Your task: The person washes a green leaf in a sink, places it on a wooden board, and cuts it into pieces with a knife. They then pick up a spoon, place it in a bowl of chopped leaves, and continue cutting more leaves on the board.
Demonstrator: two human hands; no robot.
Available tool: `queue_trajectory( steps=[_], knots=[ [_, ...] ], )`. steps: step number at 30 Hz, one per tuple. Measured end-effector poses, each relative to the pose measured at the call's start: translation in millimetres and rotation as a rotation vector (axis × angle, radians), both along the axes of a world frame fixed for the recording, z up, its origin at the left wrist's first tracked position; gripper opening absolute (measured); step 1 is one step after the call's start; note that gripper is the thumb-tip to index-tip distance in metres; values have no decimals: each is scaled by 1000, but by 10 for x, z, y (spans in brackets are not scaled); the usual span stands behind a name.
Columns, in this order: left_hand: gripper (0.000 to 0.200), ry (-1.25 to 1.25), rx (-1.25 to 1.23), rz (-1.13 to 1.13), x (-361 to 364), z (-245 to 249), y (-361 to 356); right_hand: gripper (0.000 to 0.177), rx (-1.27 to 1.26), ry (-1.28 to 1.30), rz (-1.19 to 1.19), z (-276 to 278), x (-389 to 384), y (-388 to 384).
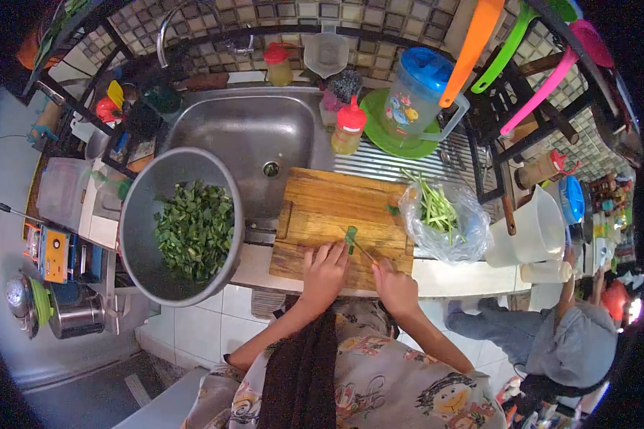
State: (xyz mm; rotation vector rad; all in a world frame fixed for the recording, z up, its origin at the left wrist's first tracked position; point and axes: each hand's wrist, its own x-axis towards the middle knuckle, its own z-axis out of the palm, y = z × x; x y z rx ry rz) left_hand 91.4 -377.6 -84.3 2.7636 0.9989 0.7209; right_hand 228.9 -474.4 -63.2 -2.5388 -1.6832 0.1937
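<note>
My right hand [396,287] is closed round the handle of a small knife [366,252], whose blade points up and left over the wooden cutting board [315,193]. Flat on the board's front part rests my left hand [325,272], fingers stretched forward and slightly apart. Just beyond its fingertips lies a cut piece of green leaf [350,234], close to the knife tip. At the board's right edge, a clear plastic bag [472,236] holds pale green stems [436,207]. Left of the board, a large grey basin [137,236] contains chopped green leaves [193,229].
Behind the board is a steel sink [243,121]. A jug with a blue lid [416,93] stands on a green plate [379,136], beside a red-capped bottle [348,129]. Colourful utensils hang upper right, including an orange one [472,50]. Another person [565,343] is at the lower right.
</note>
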Motion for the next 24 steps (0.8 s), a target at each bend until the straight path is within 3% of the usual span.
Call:
queue_trajectory(
  steps=[7,12,24],
  knots=[
    [27,20,23,54,61,-21,3,31,9,-29,-22,12,-67,-98],
    [27,62,2,46,50,-27,76,31,-197,-47,-127,171,-76,-380],
    [14,-177,-118,116,53,-199,70,29,-42,100,-147,217,-160,-213]
  ],
)
